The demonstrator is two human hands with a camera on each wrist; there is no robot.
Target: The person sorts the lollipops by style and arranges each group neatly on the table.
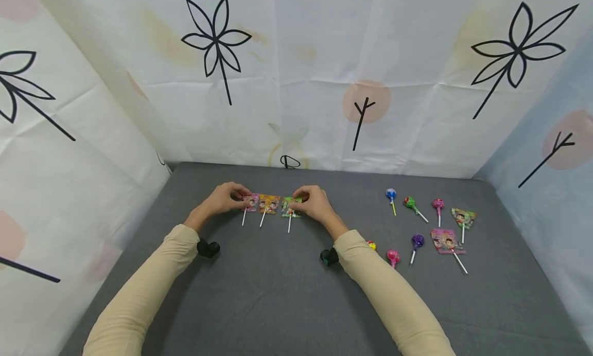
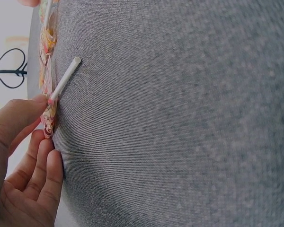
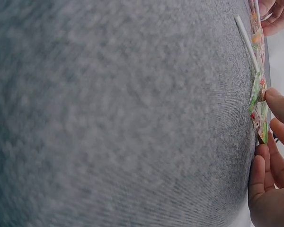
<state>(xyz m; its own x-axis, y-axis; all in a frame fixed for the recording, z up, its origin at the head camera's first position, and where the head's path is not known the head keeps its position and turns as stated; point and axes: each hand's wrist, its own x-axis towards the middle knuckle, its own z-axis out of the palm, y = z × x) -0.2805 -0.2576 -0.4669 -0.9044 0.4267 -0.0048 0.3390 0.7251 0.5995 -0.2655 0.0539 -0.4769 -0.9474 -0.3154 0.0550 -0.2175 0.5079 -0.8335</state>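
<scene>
Three flat-wrapped lollipops lie in a row on the grey table, white sticks toward the person. My left hand (image 1: 224,197) pinches the pink-wrapped lollipop (image 1: 253,201) at the row's left end. In the left wrist view the thumb presses its wrapper, and the other fingertips sit at its outer edge. An orange-wrapped lollipop (image 1: 268,203) lies in the middle, close beside the pink one, with neither hand on it. At the right end my right hand (image 1: 316,204) pinches the green-wrapped lollipop (image 1: 286,208); its thumb lies on the wrapper in the right wrist view. A small gap separates green from orange.
On the right of the grey table (image 1: 273,304) lie round lollipops, among them a blue one (image 1: 390,194) and a purple one (image 1: 418,241). Beside them are flat-wrapped green (image 1: 465,218) and pink (image 1: 443,240) ones. The right sleeve partly covers a yellow lollipop (image 1: 372,245). Patterned cloth (image 1: 315,52) stands behind.
</scene>
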